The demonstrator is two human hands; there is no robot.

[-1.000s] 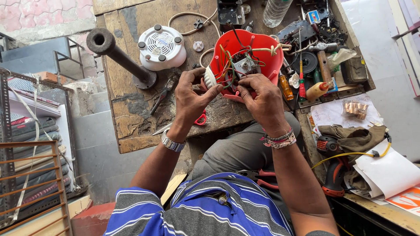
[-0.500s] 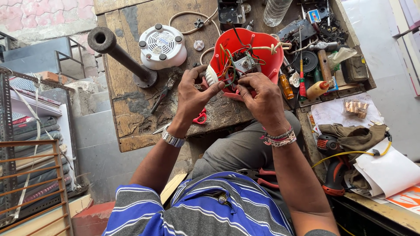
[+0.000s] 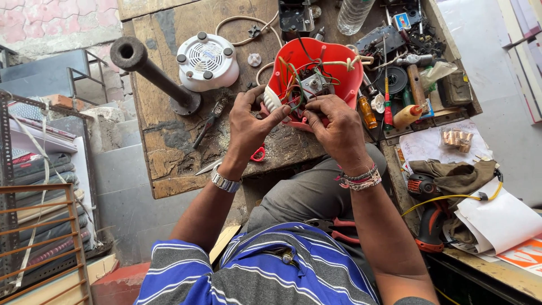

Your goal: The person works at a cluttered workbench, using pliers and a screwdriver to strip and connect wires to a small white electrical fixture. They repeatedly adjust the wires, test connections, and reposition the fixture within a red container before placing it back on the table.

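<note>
A red plastic appliance housing (image 3: 333, 59) lies open on the worn wooden workbench (image 3: 169, 152), with coloured wires and a small metal switch part (image 3: 312, 85) inside. My left hand (image 3: 251, 121) grips the housing's near left rim, thumb on a white knob. My right hand (image 3: 336, 124) holds the near rim beside it, fingers curled into the wiring at the lower edge. Both hands touch the housing and sit close together.
A white round vented base (image 3: 206, 61) and a dark metal pipe stand (image 3: 152, 76) stand at the left. Pliers (image 3: 208, 124) and a red-handled tool (image 3: 258, 153) lie near my left hand. Screwdrivers, a bottle and clutter fill the right; a drill (image 3: 429, 214) lies lower right.
Both hands stay on the red housing; the fingers have shifted slightly at its near rim. The housing has barely moved.
</note>
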